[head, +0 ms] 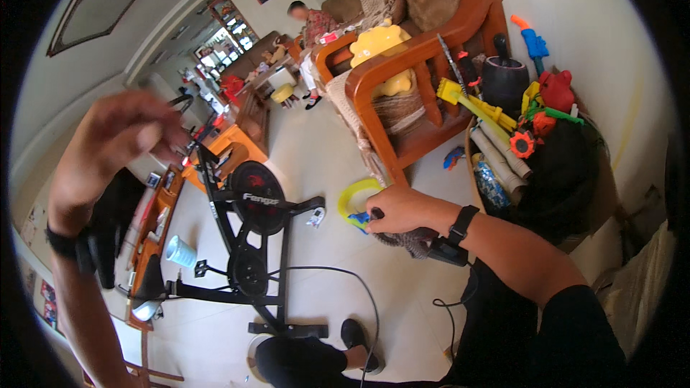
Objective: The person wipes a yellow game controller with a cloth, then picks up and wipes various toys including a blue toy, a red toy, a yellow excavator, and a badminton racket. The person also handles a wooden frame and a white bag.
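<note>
My left hand (132, 129) is raised at the left, blurred, its fingers bent and apart with nothing seen in them. Below and beyond it stands a black exercise bike (253, 226). My right hand (404, 210) grips a dark grey-brown knitted cloth (409, 242), which hangs under the palm. Just past its fingers lie a yellow-green ring (345, 199) and a blue item (360, 218), whose kind I cannot tell. A black device with a cable (448, 251) is by my right wrist, partly hidden.
A wooden armchair (372, 73) stands ahead, a box of toys and cardboard tubes (474, 188) at the right. A light-blue bin (181, 251) is beside the bike. A black cable (345, 269) crosses the floor. Another person (319, 24) sits far off.
</note>
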### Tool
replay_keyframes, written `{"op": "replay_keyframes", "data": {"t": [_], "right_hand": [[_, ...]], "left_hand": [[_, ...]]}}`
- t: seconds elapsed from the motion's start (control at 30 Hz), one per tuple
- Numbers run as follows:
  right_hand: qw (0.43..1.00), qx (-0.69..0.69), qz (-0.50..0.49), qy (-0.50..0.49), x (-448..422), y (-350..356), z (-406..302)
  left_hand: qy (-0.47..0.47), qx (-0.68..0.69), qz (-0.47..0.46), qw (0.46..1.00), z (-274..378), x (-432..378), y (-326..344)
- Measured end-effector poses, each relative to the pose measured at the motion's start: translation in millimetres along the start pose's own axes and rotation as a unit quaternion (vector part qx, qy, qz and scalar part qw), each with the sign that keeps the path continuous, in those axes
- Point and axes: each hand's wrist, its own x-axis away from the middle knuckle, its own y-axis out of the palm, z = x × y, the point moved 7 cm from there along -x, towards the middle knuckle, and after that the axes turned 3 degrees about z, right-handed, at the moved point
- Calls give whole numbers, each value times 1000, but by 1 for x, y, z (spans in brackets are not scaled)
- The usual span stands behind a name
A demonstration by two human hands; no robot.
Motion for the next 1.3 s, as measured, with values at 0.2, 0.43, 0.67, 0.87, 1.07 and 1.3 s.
{"op": "replay_keyframes", "data": {"t": [0.2, 0.43, 0.67, 0.87, 1.07, 1.3], "right_hand": [[1000, -22, 6, -17, -4, -5, -19], [1000, -7, 7, 0, -2, -8, -20], [999, -19, 32, 6, 3, -4, -5], [998, -6, 56, -18, 1, -10, -5], [999, 6, 36, 6, 0, -4, -8], [999, -32, 26, -15, -1, -5, -24]], "left_hand": [[-229, -1, 111, 967, -36, 135, -70], [-325, 29, 66, 943, -115, 173, 18], [-334, 185, -171, 908, -176, 226, 273], [-492, 369, -171, 770, -207, 313, 338], [-540, 464, -267, 650, -216, 393, 409], [-435, 305, -124, 838, -230, 393, 429]]}}
